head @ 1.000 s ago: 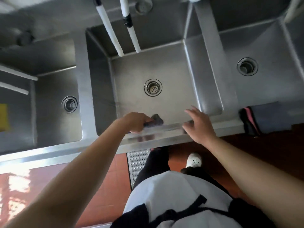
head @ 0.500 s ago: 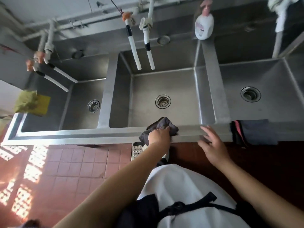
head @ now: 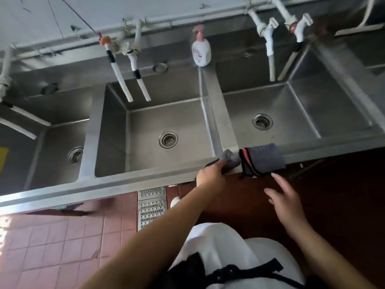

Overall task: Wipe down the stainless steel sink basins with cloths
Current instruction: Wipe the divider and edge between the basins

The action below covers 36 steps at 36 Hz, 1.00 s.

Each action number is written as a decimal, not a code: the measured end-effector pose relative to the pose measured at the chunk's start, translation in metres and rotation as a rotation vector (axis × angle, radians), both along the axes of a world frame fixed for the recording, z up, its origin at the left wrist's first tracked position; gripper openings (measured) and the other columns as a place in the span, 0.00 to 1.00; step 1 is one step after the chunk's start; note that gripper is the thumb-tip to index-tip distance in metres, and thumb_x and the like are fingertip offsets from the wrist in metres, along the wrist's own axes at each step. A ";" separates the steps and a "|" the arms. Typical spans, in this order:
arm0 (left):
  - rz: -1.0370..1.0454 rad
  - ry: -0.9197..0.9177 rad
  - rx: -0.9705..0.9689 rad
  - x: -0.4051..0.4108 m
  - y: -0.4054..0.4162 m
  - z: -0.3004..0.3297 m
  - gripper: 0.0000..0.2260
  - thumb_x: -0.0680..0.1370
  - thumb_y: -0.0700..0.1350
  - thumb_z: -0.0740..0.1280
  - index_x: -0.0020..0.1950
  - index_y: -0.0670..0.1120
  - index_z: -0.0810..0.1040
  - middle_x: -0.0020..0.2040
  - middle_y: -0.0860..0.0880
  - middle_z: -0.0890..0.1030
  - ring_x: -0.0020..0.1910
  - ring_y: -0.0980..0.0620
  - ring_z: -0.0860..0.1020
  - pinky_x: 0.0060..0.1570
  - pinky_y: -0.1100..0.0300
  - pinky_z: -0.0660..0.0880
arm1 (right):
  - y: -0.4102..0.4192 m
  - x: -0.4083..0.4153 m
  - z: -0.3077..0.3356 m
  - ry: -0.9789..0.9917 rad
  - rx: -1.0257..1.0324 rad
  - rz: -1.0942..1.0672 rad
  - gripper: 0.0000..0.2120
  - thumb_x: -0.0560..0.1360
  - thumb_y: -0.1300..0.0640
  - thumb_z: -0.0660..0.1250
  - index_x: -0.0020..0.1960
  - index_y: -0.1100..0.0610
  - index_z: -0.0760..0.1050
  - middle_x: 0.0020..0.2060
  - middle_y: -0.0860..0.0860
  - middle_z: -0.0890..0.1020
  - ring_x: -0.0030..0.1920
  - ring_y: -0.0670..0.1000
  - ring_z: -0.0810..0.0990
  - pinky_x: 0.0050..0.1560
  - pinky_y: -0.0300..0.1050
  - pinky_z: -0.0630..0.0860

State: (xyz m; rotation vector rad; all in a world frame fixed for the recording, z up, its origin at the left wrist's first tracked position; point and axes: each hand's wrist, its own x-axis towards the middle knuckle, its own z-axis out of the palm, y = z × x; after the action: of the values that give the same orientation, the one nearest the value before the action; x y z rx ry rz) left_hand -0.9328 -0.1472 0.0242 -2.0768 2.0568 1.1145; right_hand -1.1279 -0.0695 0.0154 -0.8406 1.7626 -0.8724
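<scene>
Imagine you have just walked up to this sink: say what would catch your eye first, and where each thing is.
The left hand grips a grey cloth on the front rim, where the divider between the middle basin and right basin meets it. Just right of it, a folded dark cloth with pink trim hangs over the rim, the open right hand below it. A white pump bottle stands on the back ledge.

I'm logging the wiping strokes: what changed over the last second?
The left hand, holding the grey cloth, slid it rightward along the sink's front rim until it reached the folded cloth. The right hand lifted off the rim. The folded cloth stayed draped there.
</scene>
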 end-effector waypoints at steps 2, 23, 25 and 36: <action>0.044 0.132 0.059 0.003 -0.004 0.007 0.32 0.69 0.41 0.60 0.71 0.65 0.70 0.63 0.49 0.81 0.62 0.43 0.79 0.58 0.53 0.76 | 0.006 -0.017 0.009 -0.040 -0.008 -0.017 0.23 0.77 0.62 0.67 0.68 0.44 0.72 0.67 0.53 0.76 0.62 0.54 0.78 0.66 0.59 0.74; 0.036 0.967 0.603 -0.057 -0.033 0.058 0.24 0.73 0.34 0.70 0.65 0.55 0.78 0.61 0.47 0.79 0.57 0.48 0.80 0.50 0.55 0.79 | -0.044 -0.059 0.064 -0.902 -0.046 -0.125 0.23 0.76 0.58 0.65 0.69 0.64 0.72 0.63 0.63 0.79 0.64 0.60 0.79 0.65 0.55 0.75; 0.058 0.943 0.569 -0.066 -0.038 0.051 0.25 0.72 0.32 0.73 0.66 0.51 0.76 0.58 0.45 0.80 0.55 0.50 0.82 0.47 0.59 0.79 | -0.048 -0.061 0.061 -0.852 -0.023 -0.230 0.22 0.75 0.56 0.66 0.68 0.63 0.74 0.61 0.63 0.81 0.62 0.60 0.80 0.65 0.58 0.74; 0.075 1.263 0.683 -0.116 -0.099 0.047 0.27 0.74 0.30 0.70 0.71 0.46 0.73 0.64 0.39 0.79 0.63 0.40 0.77 0.69 0.43 0.71 | -0.116 -0.112 0.123 -0.747 -0.060 -0.242 0.16 0.74 0.53 0.64 0.59 0.57 0.80 0.55 0.57 0.85 0.54 0.55 0.85 0.52 0.52 0.80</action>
State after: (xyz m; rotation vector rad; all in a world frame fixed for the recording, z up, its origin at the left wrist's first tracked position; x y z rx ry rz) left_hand -1.0486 -0.2465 0.0715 -1.1187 1.2976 3.0565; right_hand -1.2404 -0.1850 0.1383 -0.2652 1.1857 -1.2097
